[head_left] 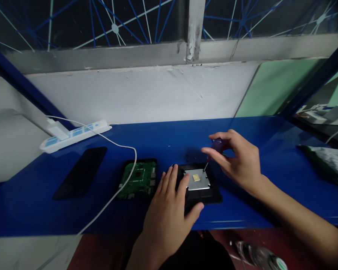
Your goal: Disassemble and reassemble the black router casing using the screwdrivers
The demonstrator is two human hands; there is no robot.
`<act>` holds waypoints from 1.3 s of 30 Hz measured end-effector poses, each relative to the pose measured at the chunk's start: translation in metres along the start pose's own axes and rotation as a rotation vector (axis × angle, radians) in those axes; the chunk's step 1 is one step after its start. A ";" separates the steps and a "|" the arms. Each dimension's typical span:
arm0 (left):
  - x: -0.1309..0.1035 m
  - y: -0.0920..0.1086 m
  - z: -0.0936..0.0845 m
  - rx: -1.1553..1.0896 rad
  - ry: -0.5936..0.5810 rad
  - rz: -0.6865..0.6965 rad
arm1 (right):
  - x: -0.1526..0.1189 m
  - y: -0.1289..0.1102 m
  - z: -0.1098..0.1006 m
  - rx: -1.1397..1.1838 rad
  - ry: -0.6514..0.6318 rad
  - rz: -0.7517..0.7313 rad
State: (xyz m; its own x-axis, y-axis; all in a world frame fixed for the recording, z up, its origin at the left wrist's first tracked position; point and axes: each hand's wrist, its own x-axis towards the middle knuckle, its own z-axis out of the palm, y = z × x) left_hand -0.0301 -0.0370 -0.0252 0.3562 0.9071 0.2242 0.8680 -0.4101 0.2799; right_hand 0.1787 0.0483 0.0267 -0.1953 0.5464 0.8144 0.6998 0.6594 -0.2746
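Observation:
On the blue table lies a black casing (pixel 214 193) with a silver metal plate (pixel 198 184) set in it, and a small yellowish pad (pixel 196 177) on the plate. My left hand (pixel 173 204) rests over the casing's left side, fingers spread, one fingertip at the plate's left edge. Between thumb and fingers my right hand (pixel 236 159) grips a screwdriver (pixel 217 145) with a dark purple handle. Its thin shaft slants down to the plate's upper right corner. Left of my left hand sits a green circuit board (pixel 138 178) in a black casing.
A white cable (pixel 115 195) runs across the circuit board and off the table's front edge. At the left are a dark flat slab (pixel 81 174) and a white power strip (pixel 76 135). A green-and-silver bag (pixel 328 161) lies at the right; a bottle (pixel 259 255) is below the table.

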 end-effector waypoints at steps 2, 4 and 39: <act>0.000 0.000 -0.001 0.004 -0.006 -0.005 | 0.000 -0.003 0.001 -0.034 0.013 -0.010; 0.000 0.000 -0.001 0.004 -0.008 -0.007 | -0.001 -0.003 0.002 -0.024 0.015 -0.009; -0.003 -0.002 0.000 -0.073 -0.004 -0.017 | -0.010 0.026 0.025 0.247 -0.001 0.464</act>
State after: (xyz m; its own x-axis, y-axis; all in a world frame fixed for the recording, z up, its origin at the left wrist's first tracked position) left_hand -0.0326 -0.0385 -0.0267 0.3433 0.9143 0.2150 0.8466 -0.4004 0.3506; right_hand 0.1814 0.0725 -0.0015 0.0963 0.8104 0.5778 0.5295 0.4499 -0.7192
